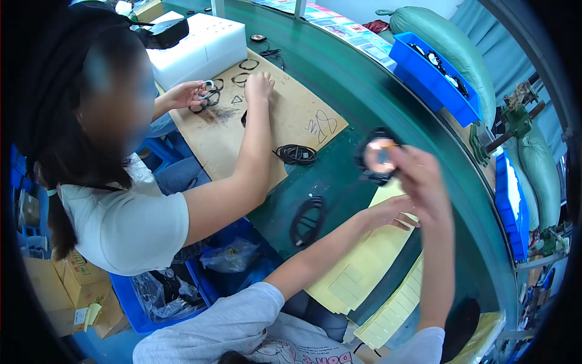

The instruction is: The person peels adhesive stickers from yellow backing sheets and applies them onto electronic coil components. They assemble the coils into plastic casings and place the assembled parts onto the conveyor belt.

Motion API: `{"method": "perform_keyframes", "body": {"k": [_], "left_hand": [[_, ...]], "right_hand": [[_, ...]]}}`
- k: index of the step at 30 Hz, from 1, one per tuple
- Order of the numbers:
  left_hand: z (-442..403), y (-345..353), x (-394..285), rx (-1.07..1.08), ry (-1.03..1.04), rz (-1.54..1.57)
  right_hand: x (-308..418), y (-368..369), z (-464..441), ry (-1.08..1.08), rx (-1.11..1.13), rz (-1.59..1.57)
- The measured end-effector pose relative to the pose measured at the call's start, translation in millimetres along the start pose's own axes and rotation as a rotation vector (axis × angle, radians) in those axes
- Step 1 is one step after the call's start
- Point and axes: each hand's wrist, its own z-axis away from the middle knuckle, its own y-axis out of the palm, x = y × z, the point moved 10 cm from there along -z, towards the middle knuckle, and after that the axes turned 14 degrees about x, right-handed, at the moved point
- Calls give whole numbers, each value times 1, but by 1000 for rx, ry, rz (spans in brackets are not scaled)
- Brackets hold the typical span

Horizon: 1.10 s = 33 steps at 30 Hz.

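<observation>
My right hand point(418, 176) is raised over the green table, its fingers closed on a black coiled cable with a round copper-coloured disc point(381, 156); motion blurs it. Just below, my left hand point(393, 212) has its fingers apart and holds nothing visible, above the yellow sheets point(357, 261). Part of it is behind my right wrist. A black cable coil point(308, 221) lies on the green table point(345, 182) to the left of the sheets. Another black cable coil point(296, 154) rests near the cardboard's edge.
At left, a co-worker point(139, 224) handles black rings over a cardboard sheet point(212, 145). A white foam block point(200, 48) stands behind. Blue bins point(436, 79) line the far right edge, near a green clamp point(515, 121). Yellow label strips point(394, 303) lie near my body.
</observation>
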Motion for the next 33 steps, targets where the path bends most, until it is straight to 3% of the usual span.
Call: {"method": "perform_keyframes", "body": {"k": [1,4,6,9,10,12,14,17,20,21,23,24,25,26,27,28,31,33], "left_hand": [[1,5,-5,58,64,-57],[0,-1,3,-29,-158,21],[1,-9,9,-64,-161,36],[0,-11,8,-122,-111,48],[-3,-10,9,-80,-74,78],[-8,-15,23,28,-18,185],[-9,-35,38,-50,-106,109],[-2,-18,5,-167,-168,14],[-5,-18,-1,-145,-147,-70],[-7,-18,-1,-137,-148,-62],[-7,-18,4,-120,-148,-52],[-8,-15,1,-112,-144,-91],[-8,-16,1,-108,-144,-103],[-9,-16,0,-105,-139,-115],[-9,-13,-1,-86,-133,-118],[-9,-14,0,-96,-137,-125],[-8,-9,-1,-135,-176,-140],[-5,-9,-2,-148,-180,-148]], "right_hand": [[-21,8,-16,58,24,4],[-89,19,-54,168,116,2],[-115,7,-63,210,61,145],[-127,-26,-76,-215,-91,500],[-112,-25,-66,-197,-133,604],[-91,-38,-31,-194,-221,424],[-65,-57,28,-176,-280,232],[-89,-97,172,60,-506,-54],[-130,-104,338,87,-594,-102],[-159,-94,403,209,-785,-179],[-228,-48,509,233,-640,-321],[-276,-2,560,601,-718,-632],[-328,47,612,829,-756,-940],[-343,76,615,837,-747,-863],[-398,113,648,889,-666,-993],[-435,124,675,1128,-766,-718],[-497,109,657,1108,-1040,-511],[-534,81,634,1113,-1072,-352]]}}
